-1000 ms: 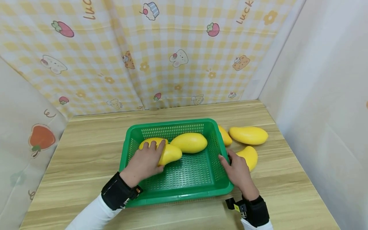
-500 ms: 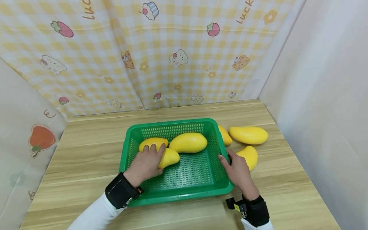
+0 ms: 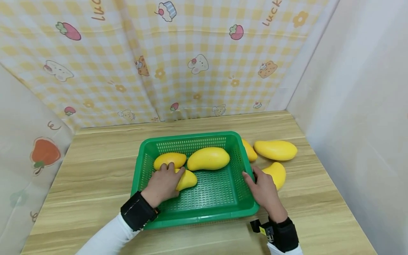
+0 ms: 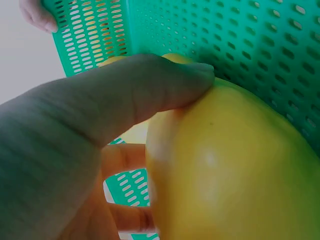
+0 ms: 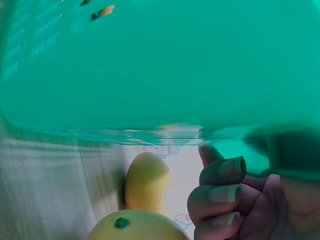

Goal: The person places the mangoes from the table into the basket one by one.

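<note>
In the head view a green plastic basket [image 3: 204,217] stands on the wooden table. My left hand [image 3: 162,186] is inside it and holds a yellow mango [image 3: 188,180] lying at the left. The left wrist view has the thumb [image 4: 150,82] along one side of that mango, with fingers on the other. Behind it in the basket lie a smaller mango [image 3: 170,160] and a larger mango [image 3: 208,158]. At the right wall, my right hand [image 3: 265,191] grips the rim, thumb inside; its curled fingers [image 5: 220,195] show outside the basket in the right wrist view.
Right of the basket on the table [image 3: 313,198] lie three more mangoes: one at the back right [image 3: 276,150], one partly behind the basket wall [image 3: 248,150], and one beside the right hand [image 3: 276,173]. A checked curtain [image 3: 204,63] hangs behind, white cloth at both sides.
My left hand has shifted the held mango slightly left and toward me, uncovering more of the smaller mango behind it. The right hand stays on the rim.
</note>
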{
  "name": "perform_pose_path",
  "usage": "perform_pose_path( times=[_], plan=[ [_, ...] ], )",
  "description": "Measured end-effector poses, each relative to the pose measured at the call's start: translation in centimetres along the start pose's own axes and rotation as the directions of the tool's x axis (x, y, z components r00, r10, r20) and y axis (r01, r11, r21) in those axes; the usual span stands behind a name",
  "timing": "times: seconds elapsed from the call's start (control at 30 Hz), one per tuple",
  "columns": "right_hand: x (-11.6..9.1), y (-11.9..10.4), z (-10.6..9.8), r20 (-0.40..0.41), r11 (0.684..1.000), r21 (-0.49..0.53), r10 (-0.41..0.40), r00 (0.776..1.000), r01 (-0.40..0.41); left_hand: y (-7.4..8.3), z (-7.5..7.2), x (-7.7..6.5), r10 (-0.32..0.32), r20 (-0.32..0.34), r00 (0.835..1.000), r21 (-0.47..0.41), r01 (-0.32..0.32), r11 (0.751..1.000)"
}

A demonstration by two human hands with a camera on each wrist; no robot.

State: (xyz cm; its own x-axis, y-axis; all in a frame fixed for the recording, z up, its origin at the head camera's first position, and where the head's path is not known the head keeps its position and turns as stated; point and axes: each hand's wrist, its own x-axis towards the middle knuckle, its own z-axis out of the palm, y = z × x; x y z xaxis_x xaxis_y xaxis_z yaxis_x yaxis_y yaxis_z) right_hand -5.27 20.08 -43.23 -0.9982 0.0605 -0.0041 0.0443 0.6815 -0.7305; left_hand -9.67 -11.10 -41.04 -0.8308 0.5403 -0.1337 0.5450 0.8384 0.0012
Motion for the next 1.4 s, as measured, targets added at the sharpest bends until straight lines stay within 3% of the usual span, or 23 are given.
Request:
perform_pose_path(
  times=[0.33,0.57,0.77,0.9,1.2,1.3,1.4],
  plan=[
    [0.1,0.0,0.0,0.003,1.000,-0.009,0.005,1.000,-0.005,0.3,0.5,0.3,-0.071,0.021,0.997,-0.089,0.073,0.993],
    [0.1,-0.1,-0.2,0.010,1.000,-0.016,0.009,1.000,-0.009,0.0,0.3,0.1,-0.055,0.027,0.998,-0.024,0.056,0.998],
    [0.1,0.0,-0.4,0.001,1.000,-0.020,0.011,1.000,-0.011,-0.4,-0.6,-0.5,-0.024,-0.014,1.000,0.012,0.024,1.000],
    [0.2,-0.1,-0.4,0.003,1.000,-0.018,0.004,1.000,-0.004,-0.7,-1.6,-1.5,-0.031,-0.037,0.999,-0.011,0.031,0.999],
    [0.0,-0.3,-0.3,0.017,0.999,-0.035,0.010,1.000,-0.010,-1.8,-4.0,-5.0,-0.064,-0.104,0.992,-0.048,0.059,0.997],
    [0.0,-0.4,-0.3,0.014,0.999,-0.038,0.015,1.000,-0.014,-2.7,-4.3,-6.0,-0.045,-0.174,0.984,-0.044,0.038,0.998],
    [-0.1,-0.3,-0.3,0.020,0.999,-0.040,0.022,1.000,-0.021,-3.8,-4.2,-6.8,-0.069,-0.262,0.963,-0.069,0.053,0.996]
  ],
)
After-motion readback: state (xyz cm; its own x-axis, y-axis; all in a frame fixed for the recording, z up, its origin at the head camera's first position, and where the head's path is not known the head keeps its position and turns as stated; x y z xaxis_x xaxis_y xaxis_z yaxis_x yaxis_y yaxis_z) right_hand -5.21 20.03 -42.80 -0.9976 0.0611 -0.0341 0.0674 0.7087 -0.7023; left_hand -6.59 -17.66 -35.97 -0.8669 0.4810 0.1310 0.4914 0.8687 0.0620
